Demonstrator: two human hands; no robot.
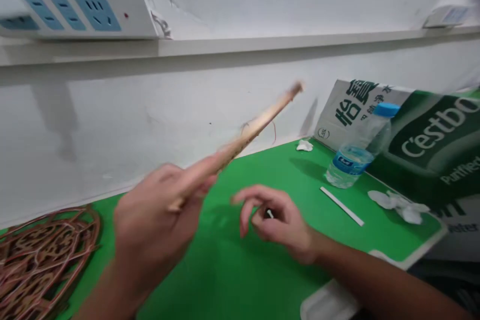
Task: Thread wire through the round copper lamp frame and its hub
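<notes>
My left hand (157,225) grips a thin, light-brown wooden piece (243,137), seen nearly edge-on. It slants up to the right above the table, and motion blurs its far end. Lower and to the right is my right hand (275,217), apart from the wooden piece, with its fingers curled. A small whitish bit shows in the dark gap between thumb and fingers; what it belongs to is hidden. At the lower left lies a reddish-brown openwork panel (48,260) with a curved rim and scroll patterns, cut off by the frame.
The green tabletop (225,270) meets a white wall. To the right are a water bottle (356,152), a white strip (341,206), crumpled tissue (399,206) and a Cestbon carton (431,145). A power strip (78,12) rests on the wall ledge.
</notes>
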